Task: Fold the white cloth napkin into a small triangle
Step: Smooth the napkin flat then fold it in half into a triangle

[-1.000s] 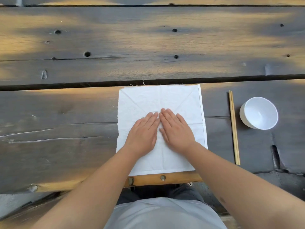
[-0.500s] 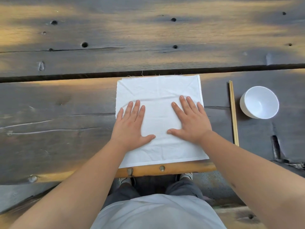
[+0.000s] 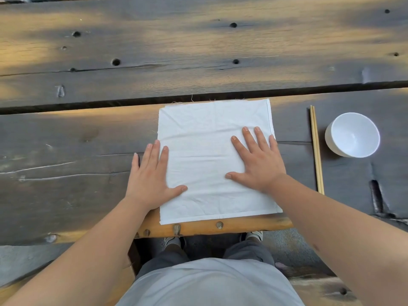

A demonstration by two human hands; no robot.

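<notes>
Lying flat and unfolded at the near edge of the wooden table [image 3: 66,133], the white cloth napkin [image 3: 207,155] runs slightly longer front-to-back. Left hand [image 3: 150,175] and right hand [image 3: 258,164] press its side edges, fingers straight, gripping nothing.

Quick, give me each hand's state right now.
Left hand: open, flat on the white cloth napkin's left edge.
Right hand: open, flat on the napkin.

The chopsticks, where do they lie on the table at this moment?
In the head view the chopsticks lie on the right side of the wooden table, between the white napkin and the white bowl, touching neither.
</notes>
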